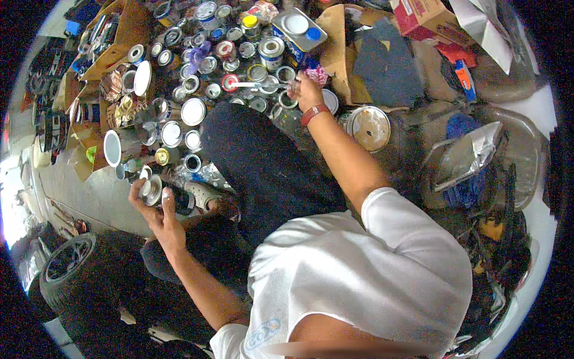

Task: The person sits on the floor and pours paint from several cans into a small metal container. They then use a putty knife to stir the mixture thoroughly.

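My left hand [164,222] is curled round a small can with a silvery round end [154,190] and a dark side, held low at the left beside my foot. Farther off, my right hand [308,93] is closed on a thin whitish stick [257,85], which points left above the cans; its gripped end is hidden by the fingers. Under the stick lies a can with a red rim [229,82]. A white round lid [193,112] and a pale shallow lid [112,148] are among the cans between my hands.
Several paint cans crowd the floor ahead, with a blue rectangular tin [299,36] at the back. Cardboard boxes [122,36] stand at the left. A large stained can [368,128] sits right of my arm, near a paint tray [469,155]. A tyre [69,257] is at lower left.
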A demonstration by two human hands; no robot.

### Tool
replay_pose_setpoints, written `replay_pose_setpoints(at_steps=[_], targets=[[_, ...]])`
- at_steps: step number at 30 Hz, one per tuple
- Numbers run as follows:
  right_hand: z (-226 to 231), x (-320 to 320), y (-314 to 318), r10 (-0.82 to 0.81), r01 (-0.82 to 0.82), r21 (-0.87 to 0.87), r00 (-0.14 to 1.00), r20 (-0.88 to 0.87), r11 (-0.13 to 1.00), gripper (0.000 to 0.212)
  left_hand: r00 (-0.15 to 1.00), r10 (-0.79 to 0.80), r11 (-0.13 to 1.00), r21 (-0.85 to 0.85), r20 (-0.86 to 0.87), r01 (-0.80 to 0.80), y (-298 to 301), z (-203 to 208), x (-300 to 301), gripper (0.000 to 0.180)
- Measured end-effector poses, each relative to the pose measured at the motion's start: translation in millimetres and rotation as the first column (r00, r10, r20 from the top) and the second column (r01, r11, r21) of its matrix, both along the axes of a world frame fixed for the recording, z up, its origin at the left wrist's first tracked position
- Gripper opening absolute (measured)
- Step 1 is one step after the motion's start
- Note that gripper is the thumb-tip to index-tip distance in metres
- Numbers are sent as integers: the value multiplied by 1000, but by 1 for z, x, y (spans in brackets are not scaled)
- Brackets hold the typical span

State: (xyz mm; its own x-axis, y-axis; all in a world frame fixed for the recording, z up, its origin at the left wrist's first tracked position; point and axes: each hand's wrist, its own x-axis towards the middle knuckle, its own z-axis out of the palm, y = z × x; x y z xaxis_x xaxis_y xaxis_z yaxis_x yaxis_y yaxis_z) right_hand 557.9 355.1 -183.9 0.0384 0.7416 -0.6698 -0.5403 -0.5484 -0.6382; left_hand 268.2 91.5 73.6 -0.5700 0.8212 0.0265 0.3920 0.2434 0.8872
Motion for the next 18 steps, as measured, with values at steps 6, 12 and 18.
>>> replay_pose_setpoints(at_steps=[6, 12, 18], targets=[[-132, -21, 0, -151, 152, -253, 988, 24, 955, 34, 976, 171, 984, -27, -137, -176, -32, -10, -28, 51], [-170, -22, 8, -25, 5, 84, 970, 240, 996, 39, 974, 210, 973, -77, -88, -216, -40, -17, -39, 49], [-111, -42, 2, -376, 389, -164, 921, 105, 907, 27, 974, 224, 971, -86, 30, -221, -22, -14, -36, 46]])
